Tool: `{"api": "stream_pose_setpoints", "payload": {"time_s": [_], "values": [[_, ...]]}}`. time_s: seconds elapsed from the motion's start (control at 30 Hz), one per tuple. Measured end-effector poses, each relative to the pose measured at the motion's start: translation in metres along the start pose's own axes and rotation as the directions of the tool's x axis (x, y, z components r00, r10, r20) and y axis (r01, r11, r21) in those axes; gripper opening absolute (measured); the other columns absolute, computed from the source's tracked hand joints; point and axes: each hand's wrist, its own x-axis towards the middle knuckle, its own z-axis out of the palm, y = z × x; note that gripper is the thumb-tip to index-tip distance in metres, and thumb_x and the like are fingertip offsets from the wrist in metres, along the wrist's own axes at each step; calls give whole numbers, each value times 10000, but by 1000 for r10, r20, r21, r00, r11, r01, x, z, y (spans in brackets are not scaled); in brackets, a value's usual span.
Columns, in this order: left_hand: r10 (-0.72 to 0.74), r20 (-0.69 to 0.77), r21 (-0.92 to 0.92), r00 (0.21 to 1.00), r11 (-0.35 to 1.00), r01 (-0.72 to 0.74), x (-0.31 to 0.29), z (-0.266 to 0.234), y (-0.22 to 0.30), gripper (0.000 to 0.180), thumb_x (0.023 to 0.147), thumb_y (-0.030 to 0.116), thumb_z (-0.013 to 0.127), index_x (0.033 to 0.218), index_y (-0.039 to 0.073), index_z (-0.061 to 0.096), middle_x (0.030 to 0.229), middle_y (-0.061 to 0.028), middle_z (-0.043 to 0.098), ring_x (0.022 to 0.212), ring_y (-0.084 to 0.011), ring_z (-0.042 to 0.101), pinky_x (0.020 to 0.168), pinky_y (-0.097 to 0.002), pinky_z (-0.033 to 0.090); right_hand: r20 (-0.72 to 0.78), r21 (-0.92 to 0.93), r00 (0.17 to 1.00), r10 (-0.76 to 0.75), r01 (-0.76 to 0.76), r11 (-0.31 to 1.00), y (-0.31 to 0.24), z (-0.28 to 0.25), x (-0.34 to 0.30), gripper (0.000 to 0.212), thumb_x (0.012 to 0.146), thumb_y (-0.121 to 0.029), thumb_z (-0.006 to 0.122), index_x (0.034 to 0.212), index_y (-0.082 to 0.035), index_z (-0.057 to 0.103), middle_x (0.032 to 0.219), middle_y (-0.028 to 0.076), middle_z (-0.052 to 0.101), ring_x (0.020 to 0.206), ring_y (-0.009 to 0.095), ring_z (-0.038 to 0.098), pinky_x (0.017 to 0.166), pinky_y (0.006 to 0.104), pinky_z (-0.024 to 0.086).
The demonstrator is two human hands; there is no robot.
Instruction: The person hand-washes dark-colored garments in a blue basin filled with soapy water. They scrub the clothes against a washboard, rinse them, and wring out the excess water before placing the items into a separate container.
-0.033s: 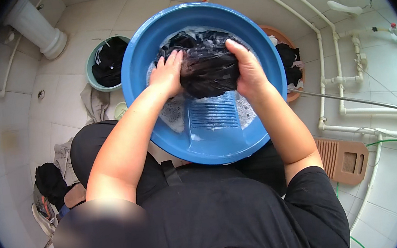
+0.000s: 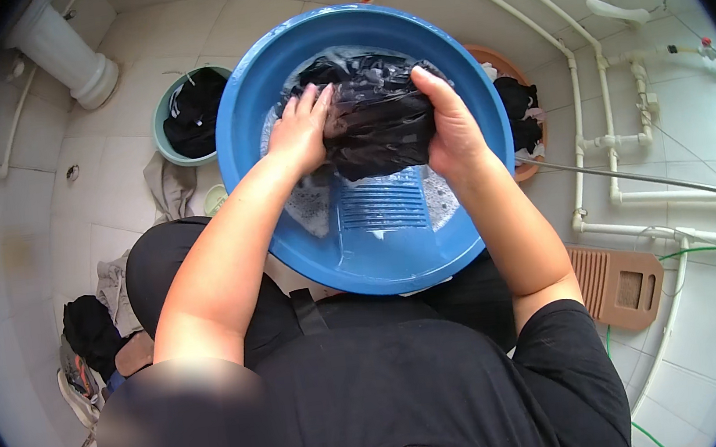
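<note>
In a big blue basin of soapy water, a wet black garment lies bunched over the upper part of a ridged blue washboard. My left hand is at the garment's left side, fingers stretched up along the cloth and its thumb hidden. On the other side my right hand grips the cloth, thumb on top and the other fingers mostly out of sight. More black fabric lies in the suds beyond the bundle.
A pale green basin with black clothes stands left of the blue one. An orange-brown basin of laundry is at the right. White pipes run along the right wall. A brown washboard lies near my right elbow.
Very little differs. The garment's right side and my right hand sit slightly farther right within the basin, and the cloth folds have shifted.
</note>
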Motion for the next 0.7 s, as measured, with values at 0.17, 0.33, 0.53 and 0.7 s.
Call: {"api": "stream_pose_setpoints", "payload": {"time_s": [0.17,0.33,0.53,0.7], "values": [[-38,100,-716,994,691,98,18,18,-13,372,817,250,559,1180,171,541,1228,-145,507,1127,-321,474,914,-447,390,242,140,961,-137,106,985,-20,-23,-22,366,895,-307,500,1124,-26,543,1116,121,602,1017,244,582,919,381,438],[21,243,-961,970,-134,243,-3,-58,37,278,831,48,452,1084,57,565,1044,-83,613,919,-210,602,795,-375,483,-110,-8,989,-95,94,996,-7,-94,-27,425,895,-348,473,1186,-41,511,1171,114,575,1076,251,546,944,420,409],[317,57,-798,947,-555,234,-28,-49,77,303,863,63,479,1162,23,494,1114,-125,569,1015,-237,571,886,-377,471,-168,154,911,376,-353,923,35,-77,-36,674,856,-590,364,1338,-119,364,1321,145,419,1201,338,411,983,597,274],[402,122,-626,907,-678,385,-52,-26,96,364,890,203,477,1214,37,477,1173,-115,547,1061,-248,540,928,-427,431,302,310,940,-156,58,949,62,-99,-16,615,888,-550,278,1306,-120,415,1342,137,410,1201,303,433,1027,496,312]]}}
